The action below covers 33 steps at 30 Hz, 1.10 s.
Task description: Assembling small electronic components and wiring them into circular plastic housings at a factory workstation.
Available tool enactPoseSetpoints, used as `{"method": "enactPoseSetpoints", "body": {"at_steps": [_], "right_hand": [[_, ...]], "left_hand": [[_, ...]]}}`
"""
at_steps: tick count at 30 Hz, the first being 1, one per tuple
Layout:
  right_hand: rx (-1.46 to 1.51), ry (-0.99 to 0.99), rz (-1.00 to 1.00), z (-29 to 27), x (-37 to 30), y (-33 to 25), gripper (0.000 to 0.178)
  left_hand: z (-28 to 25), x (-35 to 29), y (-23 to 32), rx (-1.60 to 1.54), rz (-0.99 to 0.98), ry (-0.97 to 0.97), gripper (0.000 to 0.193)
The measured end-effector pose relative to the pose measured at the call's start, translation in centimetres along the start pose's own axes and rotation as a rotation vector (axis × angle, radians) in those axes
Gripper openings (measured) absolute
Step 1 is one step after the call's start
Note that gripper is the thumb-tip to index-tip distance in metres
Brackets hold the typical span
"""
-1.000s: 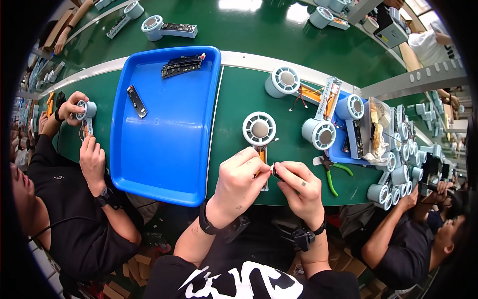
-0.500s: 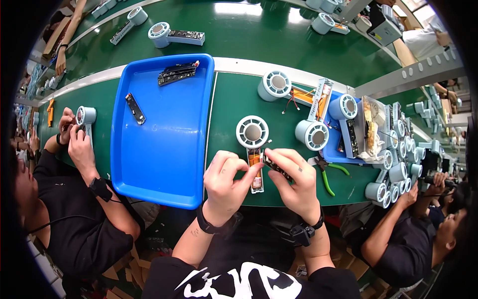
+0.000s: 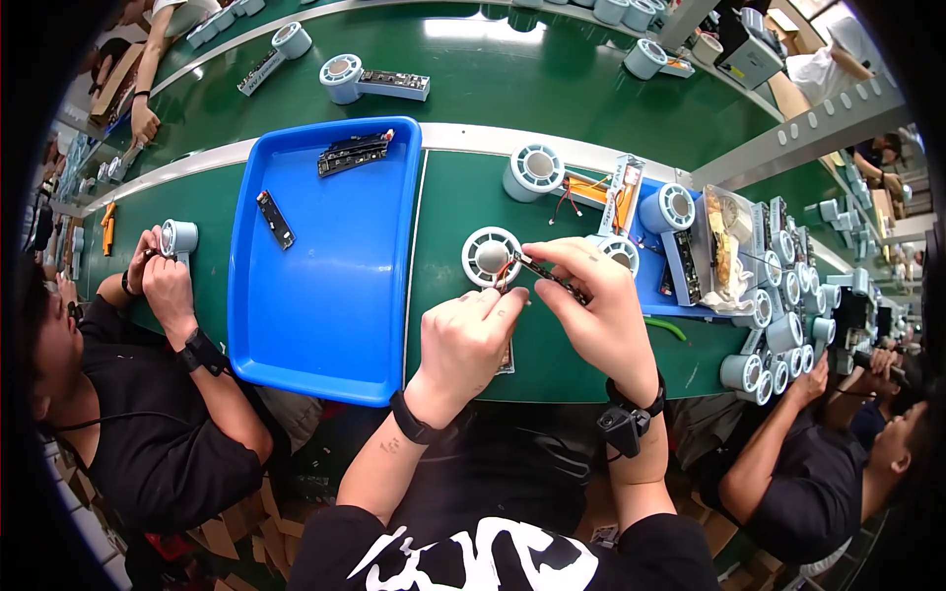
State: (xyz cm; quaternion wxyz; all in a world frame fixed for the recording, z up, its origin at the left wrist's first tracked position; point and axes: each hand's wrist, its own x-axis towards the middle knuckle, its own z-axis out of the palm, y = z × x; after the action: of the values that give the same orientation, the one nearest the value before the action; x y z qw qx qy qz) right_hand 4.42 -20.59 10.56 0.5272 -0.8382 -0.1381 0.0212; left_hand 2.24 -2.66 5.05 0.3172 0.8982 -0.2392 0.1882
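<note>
A light-blue handheld fan lies in front of me, its round head pointing away and most of its handle hidden under my hands. My right hand grips a narrow black circuit board, whose far end is beside the fan head. My left hand is closed in a pinch over the neck of the fan. Thin red wires show at its fingertips; whether it holds them is hidden.
To the left sits a blue tray with several circuit boards. More fans, a clear box and green-handled pliers are at the right. Co-workers sit on both sides; the left one's hands hold a fan.
My right hand has moved away from me with the circuit board, up beside the fan head. My left hand has shifted toward the fan's neck. The pliers are now mostly covered.
</note>
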Motion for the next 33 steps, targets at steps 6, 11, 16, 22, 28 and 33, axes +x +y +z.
{"method": "enactPoseSetpoints", "body": {"at_steps": [6, 11, 16, 22, 28, 33], "right_hand": [[0.249, 0.104, 0.155, 1.5, -3.5, 2.0, 0.034], [0.445, 0.237, 0.262, 4.4, -6.6, 3.3, 0.039], [0.458, 0.347, 0.214, 7.1, -9.0, 3.7, 0.04], [0.327, 0.406, 0.067, 8.3, -9.9, 4.3, 0.039], [0.05, 0.439, -0.021, 8.1, -9.7, 4.4, 0.037], [-0.049, 0.437, -0.038, 7.5, -9.5, 3.7, 0.036]], "left_hand": [[0.3, 0.0, -0.7, -0.157, 0.022, 0.004, 0.01], [0.5, -0.4, -0.6, -0.271, 0.017, 0.04, 0.015], [0.5, -0.9, -0.4, -0.319, -0.031, 0.057, 0.015], [0.9, -1.4, -0.4, -0.315, -0.061, 0.057, 0.013], [0.4, -1.1, -0.1, -0.311, -0.085, 0.067, 0.015], [-0.4, -0.9, 0.4, -0.213, -0.093, -0.031, 0.014]]}}
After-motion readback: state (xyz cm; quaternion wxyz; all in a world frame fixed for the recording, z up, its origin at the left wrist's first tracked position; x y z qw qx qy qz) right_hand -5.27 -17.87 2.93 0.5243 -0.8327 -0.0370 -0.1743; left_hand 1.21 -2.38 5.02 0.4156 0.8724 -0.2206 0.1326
